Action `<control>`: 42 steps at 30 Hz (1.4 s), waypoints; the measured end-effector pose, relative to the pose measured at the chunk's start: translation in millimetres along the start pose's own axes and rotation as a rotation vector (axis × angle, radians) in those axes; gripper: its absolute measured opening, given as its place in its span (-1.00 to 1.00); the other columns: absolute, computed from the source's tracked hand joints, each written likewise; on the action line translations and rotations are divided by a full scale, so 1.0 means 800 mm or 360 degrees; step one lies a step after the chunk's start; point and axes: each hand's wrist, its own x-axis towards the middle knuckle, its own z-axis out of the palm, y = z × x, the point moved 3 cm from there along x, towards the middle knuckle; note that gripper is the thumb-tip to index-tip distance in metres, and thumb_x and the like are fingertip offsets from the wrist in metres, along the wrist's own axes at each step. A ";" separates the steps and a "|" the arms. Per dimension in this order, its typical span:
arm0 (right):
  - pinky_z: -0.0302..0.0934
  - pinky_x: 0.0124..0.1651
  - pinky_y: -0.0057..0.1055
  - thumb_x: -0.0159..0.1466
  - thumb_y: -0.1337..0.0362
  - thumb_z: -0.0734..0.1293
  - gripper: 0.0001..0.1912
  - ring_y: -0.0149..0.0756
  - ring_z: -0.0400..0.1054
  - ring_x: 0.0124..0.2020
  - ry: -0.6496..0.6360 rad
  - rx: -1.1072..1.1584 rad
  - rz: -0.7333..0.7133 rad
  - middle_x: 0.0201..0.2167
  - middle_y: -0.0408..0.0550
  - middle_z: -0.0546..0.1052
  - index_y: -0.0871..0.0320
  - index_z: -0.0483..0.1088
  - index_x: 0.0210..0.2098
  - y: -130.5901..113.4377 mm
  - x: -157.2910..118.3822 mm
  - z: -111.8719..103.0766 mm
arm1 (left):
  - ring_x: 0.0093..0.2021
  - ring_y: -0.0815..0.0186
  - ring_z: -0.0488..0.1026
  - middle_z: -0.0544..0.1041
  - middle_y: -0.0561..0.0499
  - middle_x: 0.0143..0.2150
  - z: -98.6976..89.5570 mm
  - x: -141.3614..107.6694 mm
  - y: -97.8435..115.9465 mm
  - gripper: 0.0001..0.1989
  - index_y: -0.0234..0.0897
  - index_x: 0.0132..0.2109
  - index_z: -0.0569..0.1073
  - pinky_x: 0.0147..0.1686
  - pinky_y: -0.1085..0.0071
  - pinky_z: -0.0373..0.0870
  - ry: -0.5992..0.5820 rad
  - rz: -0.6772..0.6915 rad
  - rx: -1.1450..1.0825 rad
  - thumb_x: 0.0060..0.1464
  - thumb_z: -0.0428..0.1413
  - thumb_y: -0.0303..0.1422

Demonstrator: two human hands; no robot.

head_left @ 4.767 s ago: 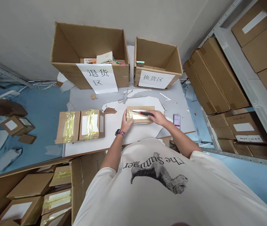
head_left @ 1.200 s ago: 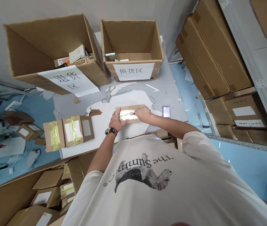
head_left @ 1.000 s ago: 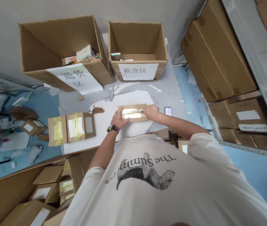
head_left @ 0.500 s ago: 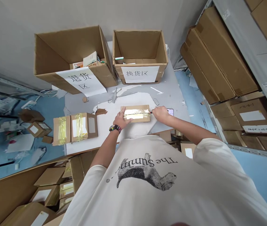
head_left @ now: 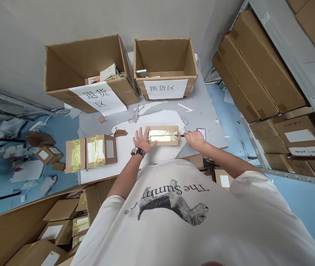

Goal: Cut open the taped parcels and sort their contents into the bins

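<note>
A small cardboard box (head_left: 163, 132) with clear yellowish tape along its top lies on the table before me. My left hand (head_left: 143, 141) rests at its left end, fingers spread, the thumb along the near side. My right hand (head_left: 195, 141) is closed around a small knife (head_left: 181, 135) with a red part showing. Its thin dark tip is at the right end of the tape seam; most of the handle is hidden in my fist. Just beyond that hand lies a phone (head_left: 201, 131) with a lit screen.
Two taped boxes (head_left: 98, 149) stand at the table's left. Large open cartons with paper signs, a left one (head_left: 91, 99) and a right one (head_left: 165, 88), stand at the back. A carton of parcels (head_left: 10, 225) is at lower left. Shelves with boxes (head_left: 265, 62) line the right.
My right hand has drawn slightly right, away from the box, showing more of the knife. My left fingers have spread wider. The whole view has shifted a little.
</note>
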 end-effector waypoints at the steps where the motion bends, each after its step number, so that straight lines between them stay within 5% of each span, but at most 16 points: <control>1: 0.40 0.10 -0.22 0.55 0.56 0.21 -0.53 0.06 0.72 0.19 0.0013 0.0007 0.0008 0.19 0.43 0.72 0.29 0.62 0.28 0.001 0.000 0.004 | 0.82 -0.52 -0.24 -0.10 -0.28 0.87 -0.002 0.002 0.007 0.26 -0.04 0.80 0.17 0.67 -0.57 -0.20 0.0027 0.0080 0.0058 0.15 0.39 0.30; 6: 0.35 0.11 -0.25 0.57 0.50 0.26 -0.58 0.04 0.71 0.18 0.0044 0.0038 0.0032 0.18 0.44 0.71 0.27 0.59 0.31 0.008 0.008 0.015 | 0.82 -0.46 -0.20 0.01 -0.20 0.85 0.008 0.013 0.042 0.30 0.00 0.78 0.22 0.71 -0.46 -0.41 -0.0168 0.0555 0.0192 0.04 0.47 0.29; 12: 0.37 0.12 -0.23 0.46 0.55 0.26 -0.46 0.02 0.70 0.19 -0.0068 0.0096 -0.0034 0.18 0.35 0.73 0.18 0.59 0.34 0.022 0.016 0.012 | 0.83 -0.45 -0.24 0.02 -0.14 0.85 0.022 0.017 0.040 0.31 0.10 0.78 0.21 0.73 -0.40 -0.38 -0.0163 0.0559 0.0128 0.03 0.49 0.30; 23: 0.42 0.08 -0.22 0.49 0.58 0.27 -0.52 0.09 0.70 0.23 -0.0208 0.0061 -0.0056 0.16 0.36 0.76 0.20 0.67 0.24 0.029 0.021 -0.020 | 0.84 -0.39 -0.24 -0.01 -0.11 0.86 0.018 0.011 0.044 0.29 0.08 0.77 0.24 0.74 -0.36 -0.44 -0.0197 0.0548 0.0160 0.04 0.52 0.26; 42: 0.31 0.11 -0.24 0.58 0.52 0.22 -0.55 0.05 0.69 0.18 -0.0065 0.0210 -0.0019 0.17 0.31 0.73 0.18 0.58 0.30 0.042 0.011 0.027 | 0.85 -0.29 -0.19 -0.02 -0.11 0.86 0.014 0.008 0.044 0.20 0.07 0.79 0.18 0.76 -0.27 -0.36 -0.0151 0.0530 0.0405 0.18 0.40 0.28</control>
